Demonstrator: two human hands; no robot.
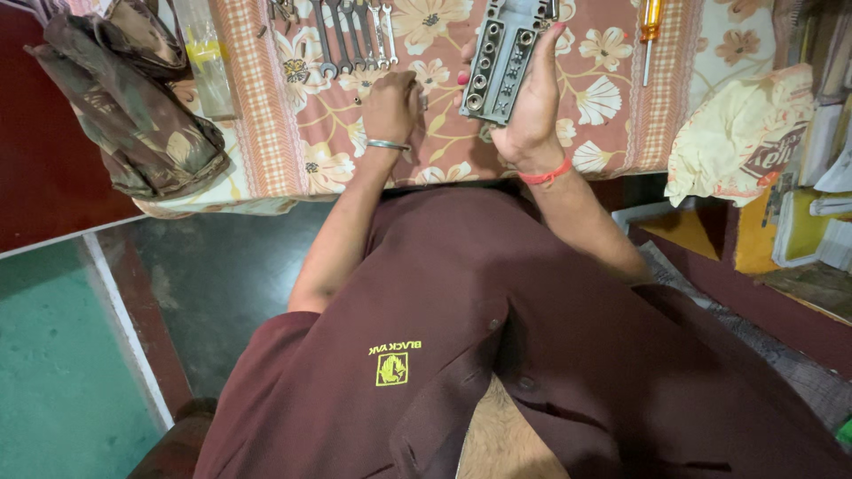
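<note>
The right hand (532, 106) holds a grey socket holder (501, 55) up over the flowery cloth (444, 151), fingers wrapped around its side. The left hand (390, 106) rests curled on the cloth, pinching something too small to tell. Spanners (355, 35) lie just above it. A screwdriver (650, 31) lies to the right.
</note>
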